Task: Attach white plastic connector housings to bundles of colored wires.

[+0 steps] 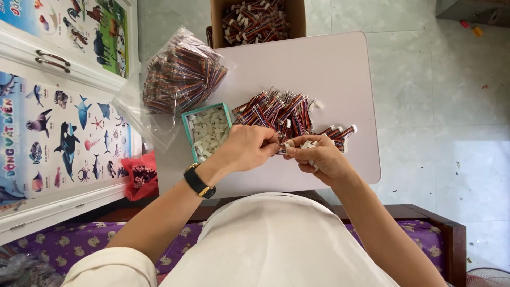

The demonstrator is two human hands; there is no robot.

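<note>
My left hand point(248, 146) pinches the end of a short multicoloured wire bundle point(280, 148) over the near part of a small white table point(340, 69). My right hand point(319, 157) meets it fingertip to fingertip and holds small white plastic connector housings point(308, 144) against that wire end. Just beyond my hands lies a loose pile of the same striped wire bundles point(281, 111). A small teal box point(185, 127) filled with white connectors sits to the left of the pile, close to my left hand. A black watch is on my left wrist.
A clear plastic bag of wire bundles point(180, 77) lies at the table's left corner. A cardboard box point(297, 16) with more wires stands behind the table. A white cabinet with animal posters point(58, 122) is on the left, a red bag point(139, 175) beside it.
</note>
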